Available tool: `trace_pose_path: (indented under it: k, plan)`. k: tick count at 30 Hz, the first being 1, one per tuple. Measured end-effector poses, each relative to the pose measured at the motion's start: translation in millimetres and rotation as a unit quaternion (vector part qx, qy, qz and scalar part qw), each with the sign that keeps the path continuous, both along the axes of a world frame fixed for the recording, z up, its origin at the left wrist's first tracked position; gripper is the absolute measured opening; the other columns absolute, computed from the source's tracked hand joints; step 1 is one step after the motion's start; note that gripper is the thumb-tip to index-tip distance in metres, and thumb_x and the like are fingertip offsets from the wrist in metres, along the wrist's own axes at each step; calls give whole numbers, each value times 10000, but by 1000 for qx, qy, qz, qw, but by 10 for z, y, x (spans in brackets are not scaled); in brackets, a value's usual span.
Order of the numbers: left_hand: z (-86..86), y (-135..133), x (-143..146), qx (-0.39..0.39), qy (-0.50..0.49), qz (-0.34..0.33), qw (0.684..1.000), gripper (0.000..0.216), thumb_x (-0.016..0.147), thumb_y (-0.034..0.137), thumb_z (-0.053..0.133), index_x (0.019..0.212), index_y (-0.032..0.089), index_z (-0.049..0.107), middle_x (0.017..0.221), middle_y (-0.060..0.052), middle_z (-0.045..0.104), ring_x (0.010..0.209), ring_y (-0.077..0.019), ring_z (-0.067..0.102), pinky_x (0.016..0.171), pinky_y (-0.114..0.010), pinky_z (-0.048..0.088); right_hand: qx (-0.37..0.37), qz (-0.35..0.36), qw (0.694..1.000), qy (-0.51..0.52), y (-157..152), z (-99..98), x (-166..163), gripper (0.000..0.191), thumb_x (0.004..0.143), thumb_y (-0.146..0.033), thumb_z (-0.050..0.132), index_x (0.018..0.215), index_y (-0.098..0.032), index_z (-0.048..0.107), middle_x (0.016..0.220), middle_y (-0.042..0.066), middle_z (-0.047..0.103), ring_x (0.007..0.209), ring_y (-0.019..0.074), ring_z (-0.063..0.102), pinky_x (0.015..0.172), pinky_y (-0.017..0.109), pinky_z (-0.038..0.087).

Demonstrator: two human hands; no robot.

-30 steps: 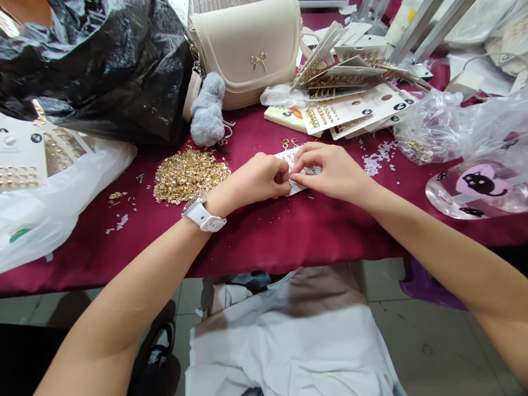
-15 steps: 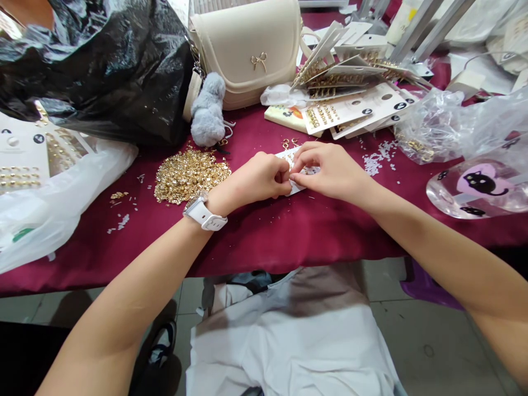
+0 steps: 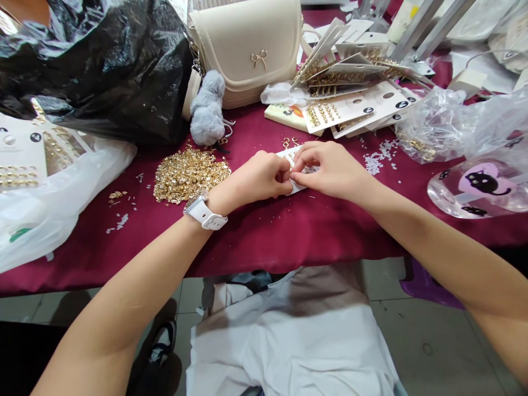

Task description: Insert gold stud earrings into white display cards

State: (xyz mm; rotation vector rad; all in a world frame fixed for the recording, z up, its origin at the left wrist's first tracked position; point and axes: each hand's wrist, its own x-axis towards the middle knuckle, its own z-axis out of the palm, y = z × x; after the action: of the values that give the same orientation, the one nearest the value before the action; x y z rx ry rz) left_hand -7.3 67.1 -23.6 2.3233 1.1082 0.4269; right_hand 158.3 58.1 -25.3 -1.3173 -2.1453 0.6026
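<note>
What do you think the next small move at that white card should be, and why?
Probably ease the right hand back a little to check the card, since it and the left hand cover the card's middle, their fingers meeting there.

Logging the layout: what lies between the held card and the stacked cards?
Gold hooks just past the top edge of the held card, then maroon cloth, in the head view.
</note>
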Motion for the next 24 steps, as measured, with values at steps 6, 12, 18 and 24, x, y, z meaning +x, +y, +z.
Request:
trace_pose_path:
  k: [6,12,18,24]
  plan:
    - [7,-2,9,-4,5,9,1000,137,645,96,629,526,125,568,460,60,557,450,-47,462,490,-175,295,7,-1,1000,-12,13,1,12,97,635,-128,617,576,-185,670,767,31,649,681,158,579,661,317,453]
    - [13,-2,12,-13,6,14,1000,130,650,94,631,537,125,575,469,54,573,459,-53,487,490,-170,308,-11,-3,1000,-23,21,26,10,92,639,-123,627,582,-180,670,741,34,632,673,160,571,645,321,432]
    - [18,-2,18,-25,1,13,1000,128,653,89,615,537,126,575,467,50,585,446,-56,505,488,-165,327,-9,16,1000,-16,45,21,32,82,643,-133,640,589,-182,676,753,30,635,664,148,561,629,311,427]
    - [31,-9,24,-32,4,21,999,131,650,72,630,540,121,578,466,53,578,448,-53,499,492,-167,328,-8,22,999,-23,61,29,34,80,644,-138,644,588,-185,677,756,29,646,665,147,568,629,302,435]
